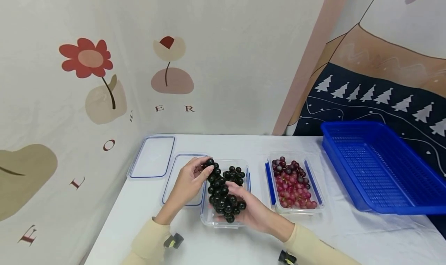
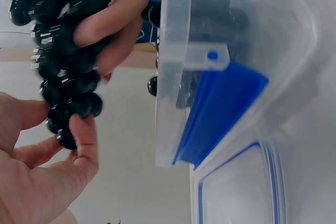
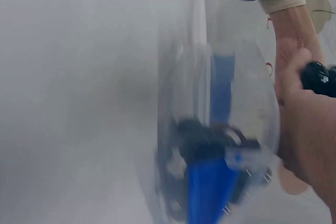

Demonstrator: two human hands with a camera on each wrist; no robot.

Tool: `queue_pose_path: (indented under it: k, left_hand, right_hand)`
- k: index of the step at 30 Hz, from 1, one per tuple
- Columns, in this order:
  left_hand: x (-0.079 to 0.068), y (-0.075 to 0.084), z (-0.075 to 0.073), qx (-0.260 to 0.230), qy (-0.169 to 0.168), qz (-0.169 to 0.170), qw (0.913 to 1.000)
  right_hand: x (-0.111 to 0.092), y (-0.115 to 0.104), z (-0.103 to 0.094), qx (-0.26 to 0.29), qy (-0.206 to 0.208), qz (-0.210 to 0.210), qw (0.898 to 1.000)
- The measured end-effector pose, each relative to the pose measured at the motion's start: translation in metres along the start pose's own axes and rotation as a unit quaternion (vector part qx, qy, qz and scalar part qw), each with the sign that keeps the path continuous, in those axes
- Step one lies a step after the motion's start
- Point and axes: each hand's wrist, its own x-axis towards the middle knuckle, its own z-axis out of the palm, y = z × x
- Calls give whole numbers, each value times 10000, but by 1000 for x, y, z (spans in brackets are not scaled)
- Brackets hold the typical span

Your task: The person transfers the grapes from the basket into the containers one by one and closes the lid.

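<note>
Black grapes (image 1: pixel 220 193): above the clear box (image 1: pixel 207 219).
Left hand (image 1: pixel 188 181): my thumb and fingers pinch their upper end.
Right hand (image 1: pixel 253 210): my fingers curl round them lower down.

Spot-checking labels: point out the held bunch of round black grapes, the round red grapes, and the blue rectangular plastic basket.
Held black grapes (image 1: pixel 220 190): head view, middle of bunch.
Red grapes (image 1: pixel 294 188): head view, middle of pile.
Blue basket (image 1: pixel 407 209): head view, near rim.

Under the hands (image 1: pixel 186 183) grapes (image 1: pixel 233 174) lie in a box (image 1: pixel 209 221); left are lids (image 1: pixel 151 156), right another box (image 1: pixel 292 210), then basket (image 1: pixel 390 172).
</note>
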Motion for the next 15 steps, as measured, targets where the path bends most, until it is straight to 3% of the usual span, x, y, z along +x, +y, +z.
queue_pose_path:
  k: [5,11,13,15]
  left_hand:
    - [6,-9,5,624,-141,42,9979]
    - [10,-19,13,1137,55,288,9931]
    - [11,-21,15,1246,64,344,9916]
    - [12,-23,17,1363,37,402,9898]
  right_hand:
    - [-15,-3,-1,-1451,395,0,9886]
    - [-20,3,5,-2359,474,-105,9706]
    - [-20,4,8,-2836,622,-157,9568]
    - [-20,3,10,-3470,761,-180,9346]
